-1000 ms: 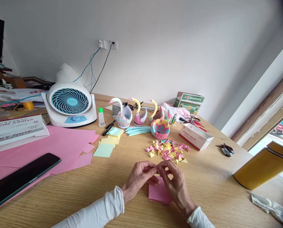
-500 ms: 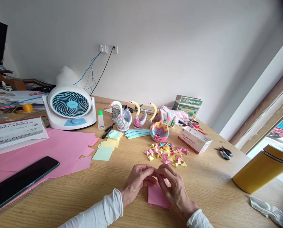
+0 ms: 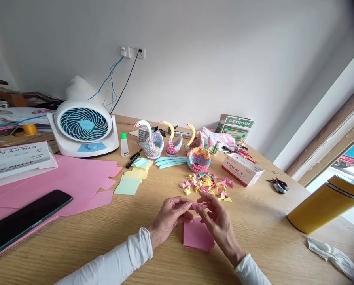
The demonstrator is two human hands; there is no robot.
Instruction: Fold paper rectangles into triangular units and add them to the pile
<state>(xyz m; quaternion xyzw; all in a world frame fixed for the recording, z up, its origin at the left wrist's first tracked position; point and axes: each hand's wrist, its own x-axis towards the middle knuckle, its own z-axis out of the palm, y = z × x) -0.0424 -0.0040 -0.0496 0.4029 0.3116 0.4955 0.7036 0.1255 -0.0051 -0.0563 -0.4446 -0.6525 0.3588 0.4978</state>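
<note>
A small folded piece of pink paper (image 3: 198, 205) is pinched between the thumb and fingers of my left hand (image 3: 171, 215). My right hand (image 3: 216, 217) also has its thumb and fingertips on that piece, from the right. Below the hands lies a stack of square pink paper (image 3: 198, 236). Just beyond them is a scattered pile of folded pink, yellow and blue triangles (image 3: 208, 184). Behind the pile stands a pink, yellow and blue paper bowl shape (image 3: 198, 159).
Paper swans (image 3: 153, 144) stand near the wall, with blue strips (image 3: 171, 162) before them. A sticky note box (image 3: 242, 170), pliers (image 3: 278, 186) and a yellow flask (image 3: 322, 208) are at right. A fan (image 3: 86, 128), pink sheets (image 3: 76, 182) and a phone (image 3: 28, 221) are at left.
My right hand's fingers have lifted and spread a little, and the folded pink piece now shows between my hands. More of the pink stack is visible. The view has shifted slightly.
</note>
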